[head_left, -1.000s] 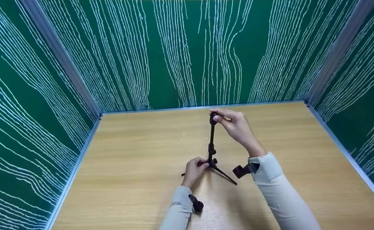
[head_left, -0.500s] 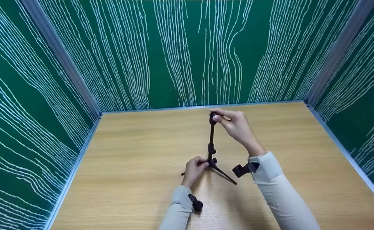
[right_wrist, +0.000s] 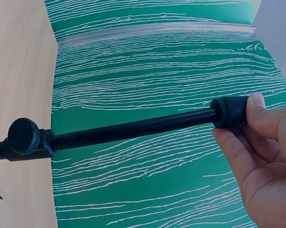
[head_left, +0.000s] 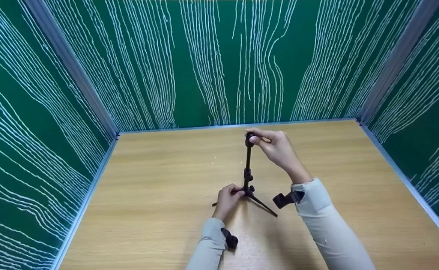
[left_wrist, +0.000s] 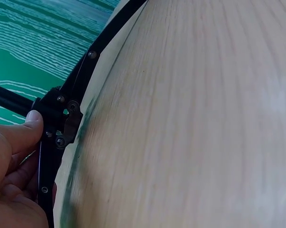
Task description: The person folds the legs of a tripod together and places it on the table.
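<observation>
A black tripod stand (head_left: 248, 161) stands upright on the wooden table, its legs spread. My left hand (head_left: 228, 200) pinches it at the hub where the legs meet; in the left wrist view the thumb presses beside the riveted leg joint (left_wrist: 57, 111). Up at the top, my right hand (head_left: 277, 148) grips the black head piece (right_wrist: 233, 110) between thumb and fingers. The right wrist view shows the straight pole (right_wrist: 133, 129) and a round clamp knob (right_wrist: 24, 136) lower on it. One leg (head_left: 264, 206) reaches toward the front right; part of another is behind the left hand.
The light wooden table (head_left: 148, 225) is bordered by green panels (head_left: 200, 75) with wavy white lines at the back and sides. Grey metal posts (head_left: 71, 67) stand in the corners. A few tiny pale specks lie left of the pole. Each wrist wears a black camera mount (head_left: 287, 198).
</observation>
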Action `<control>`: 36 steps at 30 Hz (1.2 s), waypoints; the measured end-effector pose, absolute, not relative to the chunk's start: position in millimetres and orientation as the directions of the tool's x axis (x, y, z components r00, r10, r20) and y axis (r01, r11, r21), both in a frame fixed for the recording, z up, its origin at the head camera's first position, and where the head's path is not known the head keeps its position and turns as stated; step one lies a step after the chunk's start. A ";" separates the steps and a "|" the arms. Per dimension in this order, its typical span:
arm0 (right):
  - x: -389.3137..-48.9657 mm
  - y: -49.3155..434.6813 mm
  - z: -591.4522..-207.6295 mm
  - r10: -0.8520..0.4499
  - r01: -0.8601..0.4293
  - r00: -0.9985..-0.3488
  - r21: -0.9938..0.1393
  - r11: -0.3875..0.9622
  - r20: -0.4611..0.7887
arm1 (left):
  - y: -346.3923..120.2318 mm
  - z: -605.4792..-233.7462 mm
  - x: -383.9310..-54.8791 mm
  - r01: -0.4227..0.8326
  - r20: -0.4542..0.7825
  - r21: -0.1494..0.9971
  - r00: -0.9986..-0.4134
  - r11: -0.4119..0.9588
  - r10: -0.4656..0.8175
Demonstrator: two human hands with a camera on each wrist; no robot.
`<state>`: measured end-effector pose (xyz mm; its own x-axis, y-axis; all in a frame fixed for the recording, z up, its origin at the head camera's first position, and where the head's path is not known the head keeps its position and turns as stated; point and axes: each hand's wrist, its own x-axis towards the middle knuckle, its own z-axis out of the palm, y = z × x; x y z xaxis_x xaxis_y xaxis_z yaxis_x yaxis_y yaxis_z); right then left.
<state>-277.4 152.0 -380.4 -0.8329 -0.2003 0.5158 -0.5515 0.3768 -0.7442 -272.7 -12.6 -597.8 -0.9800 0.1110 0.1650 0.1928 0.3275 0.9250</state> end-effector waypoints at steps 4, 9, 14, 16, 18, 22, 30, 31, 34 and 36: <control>-277.6 152.5 -385.5 -0.185 -0.561 -0.822 -0.713 0.421 0.538 | -12.7 -598.0 -272.5 0.206 0.177 0.920 -0.978 0.333 0.114; -275.2 152.8 -390.0 -0.151 -0.550 -0.826 -0.720 0.423 0.543 | -12.2 -600.0 -272.4 0.216 0.187 0.918 -0.975 0.332 0.118; -274.5 151.7 -390.5 -0.155 -0.533 -0.841 -0.742 0.407 0.519 | -12.0 -600.5 -271.5 0.210 0.179 0.919 -0.976 0.334 0.121; -274.5 151.3 -390.6 -0.154 -0.525 -0.846 -0.750 0.402 0.510 | -12.2 -600.2 -271.2 0.204 0.173 0.921 -0.977 0.331 0.122; -275.0 150.9 -391.1 -0.153 -0.522 -0.849 -0.752 0.403 0.506 | -12.5 -599.5 -271.4 0.198 0.166 0.925 -0.978 0.324 0.123; -276.4 149.8 -392.2 -0.155 -0.516 -0.853 -0.761 0.393 0.498 | -13.7 -598.8 -272.3 0.201 0.170 0.926 -0.978 0.319 0.123; -275.4 149.5 -393.9 -0.150 -0.509 -0.857 -0.765 0.395 0.493 | -13.6 -597.3 -272.4 0.197 0.166 0.928 -0.978 0.315 0.123; -275.2 149.6 -394.4 -0.148 -0.507 -0.858 -0.767 0.394 0.491 | -13.6 -597.3 -272.3 0.197 0.166 0.928 -0.979 0.318 0.122; -274.7 149.6 -395.6 -0.144 -0.502 -0.860 -0.767 0.399 0.489 | -13.7 -598.3 -272.4 0.212 0.183 0.918 -0.976 0.334 0.118; -274.2 149.3 -396.0 -0.138 -0.503 -0.859 -0.763 0.406 0.493 | -13.5 -598.9 -272.3 0.225 0.196 0.909 -0.974 0.351 0.116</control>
